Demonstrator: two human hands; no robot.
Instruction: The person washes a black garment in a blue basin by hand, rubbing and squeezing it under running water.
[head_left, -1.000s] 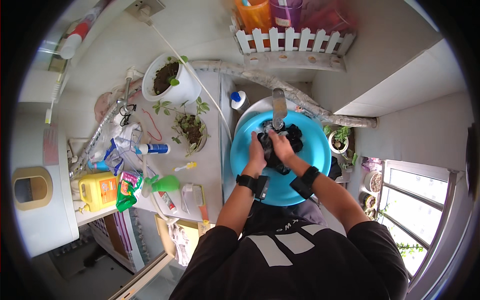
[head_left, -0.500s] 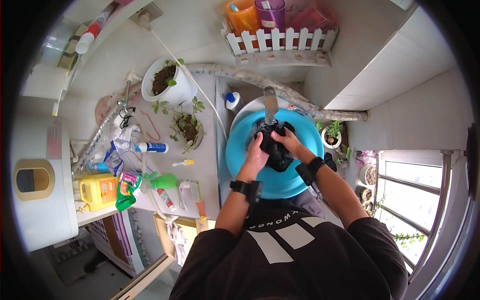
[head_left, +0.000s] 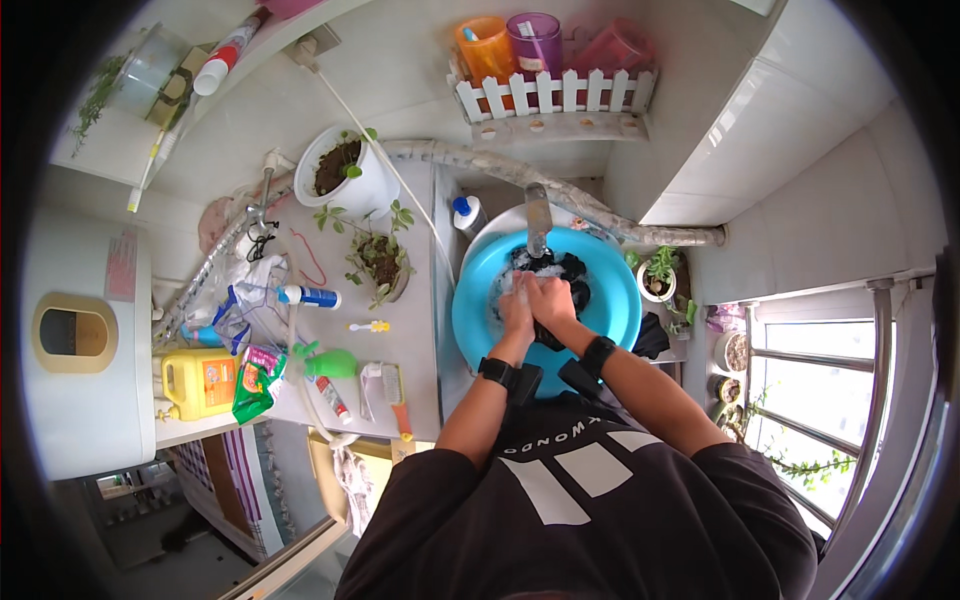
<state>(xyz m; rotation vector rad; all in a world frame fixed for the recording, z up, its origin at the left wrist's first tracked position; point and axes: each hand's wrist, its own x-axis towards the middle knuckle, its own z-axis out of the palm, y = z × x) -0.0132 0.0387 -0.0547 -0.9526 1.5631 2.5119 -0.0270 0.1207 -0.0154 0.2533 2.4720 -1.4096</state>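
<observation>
your left hand [head_left: 517,303] and right hand [head_left: 549,300] clench the dark cloth [head_left: 570,275] at frame centre; it looks soaked, limp, heavy, so grip bunched folds.

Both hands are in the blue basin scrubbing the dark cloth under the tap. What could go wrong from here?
1. The blue basin sits close to the counter edge, so suds or water may slop onto the scrub brush and bottles there.
2. The left hand and right hand work the dark cloth right below the tap; knuckles could knock it.
</observation>
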